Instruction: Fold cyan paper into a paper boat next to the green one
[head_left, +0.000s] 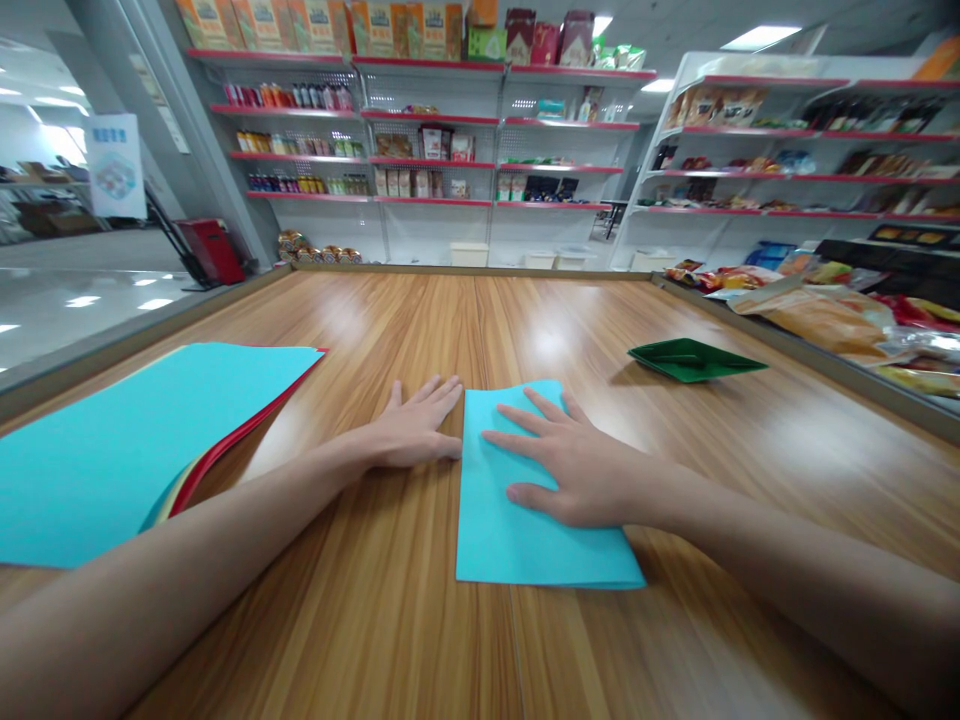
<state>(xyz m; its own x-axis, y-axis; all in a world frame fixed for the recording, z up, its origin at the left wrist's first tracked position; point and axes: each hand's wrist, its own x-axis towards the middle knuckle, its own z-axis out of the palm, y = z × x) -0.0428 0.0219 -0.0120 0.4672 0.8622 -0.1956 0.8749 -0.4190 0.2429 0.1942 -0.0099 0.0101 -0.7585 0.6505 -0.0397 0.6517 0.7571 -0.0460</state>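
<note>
Right hand (574, 455): open, fingers spread, palm down on the folded blue paper (540, 540). Left hand (416, 425): open, flat on the desk (397, 620), fingertips at the paper's left edge. Green folded paper (694, 360) lies beyond the right hand, to its right. Stacked coloured sheets (157, 430) lie left of the left hand.

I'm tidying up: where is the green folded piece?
In the head view, the green folded piece lies at right on the table, beyond the right hand and the turquoise sheet.
</note>
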